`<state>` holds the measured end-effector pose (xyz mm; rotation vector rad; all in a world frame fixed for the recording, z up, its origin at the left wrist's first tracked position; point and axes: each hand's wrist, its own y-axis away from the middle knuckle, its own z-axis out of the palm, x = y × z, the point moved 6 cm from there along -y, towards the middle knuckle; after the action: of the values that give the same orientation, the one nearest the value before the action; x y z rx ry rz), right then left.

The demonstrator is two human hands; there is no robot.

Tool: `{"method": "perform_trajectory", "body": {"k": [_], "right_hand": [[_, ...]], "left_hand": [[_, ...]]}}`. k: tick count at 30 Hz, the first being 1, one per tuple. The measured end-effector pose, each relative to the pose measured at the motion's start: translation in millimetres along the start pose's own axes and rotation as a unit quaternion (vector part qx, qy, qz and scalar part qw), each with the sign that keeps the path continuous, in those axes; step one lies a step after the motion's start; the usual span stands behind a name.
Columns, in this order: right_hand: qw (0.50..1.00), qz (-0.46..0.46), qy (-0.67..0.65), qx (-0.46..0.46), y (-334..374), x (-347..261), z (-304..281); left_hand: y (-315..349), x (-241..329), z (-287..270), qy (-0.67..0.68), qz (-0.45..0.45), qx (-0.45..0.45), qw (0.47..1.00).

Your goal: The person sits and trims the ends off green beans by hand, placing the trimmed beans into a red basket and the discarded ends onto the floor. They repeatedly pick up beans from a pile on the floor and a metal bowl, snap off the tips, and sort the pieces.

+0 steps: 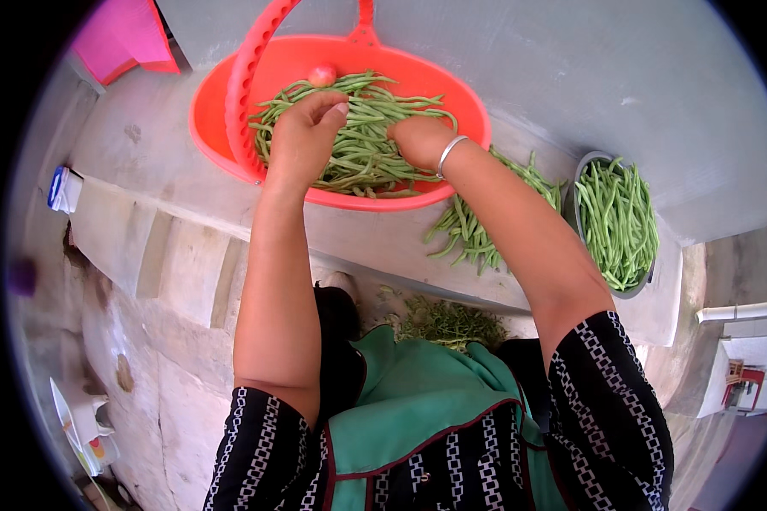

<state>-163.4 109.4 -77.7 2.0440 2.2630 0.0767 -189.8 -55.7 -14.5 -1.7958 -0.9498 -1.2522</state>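
Observation:
A red-orange plastic basket (375, 203) with a tall perforated handle holds a heap of long green beans (362, 157). Over the left part of the heap is my left hand (302, 140), its thumb and forefinger drawn together in a pinch. My right hand (423, 141), with a silver bangle at the wrist, is closed and low against the beans on the right side. Whatever either hand grips is too small or hidden to make out. A round, pinkish-red fruit or vegetable (322, 75) rests at the back of the heap, beyond my left hand.
Right of the basket, more green beans (469, 234) lie loose on the concrete ledge (358, 237), partly behind my right forearm. Farther right, a dark tub (581, 196) is filled with beans. A grey wall (571, 68) rises behind. Green plant scraps (452, 324) lie below the ledge.

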Motion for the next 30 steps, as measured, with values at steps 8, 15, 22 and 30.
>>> {"method": "perform_trajectory", "body": {"k": [8, 15, 22, 30], "right_hand": [[0.988, -0.082, -0.008, 0.133, 41, 8, -94], [0.975, -0.072, -0.047, 0.206, 147, 7, -189], [0.984, -0.109, -0.138, 0.012, 184, -34, -133], [0.992, 0.012, -0.113, 0.064, 24, -50, -60]], "left_hand": [[-5, 7, -6, 0.001, 0.050, 0.046, 0.998], [2, 17, -3, -0.016, 0.042, 0.024, 0.999], [5, 5, -15, -0.024, 0.035, 0.062, 0.997], [-1, 6, -31, -0.006, 0.012, 0.069, 0.998]]}}
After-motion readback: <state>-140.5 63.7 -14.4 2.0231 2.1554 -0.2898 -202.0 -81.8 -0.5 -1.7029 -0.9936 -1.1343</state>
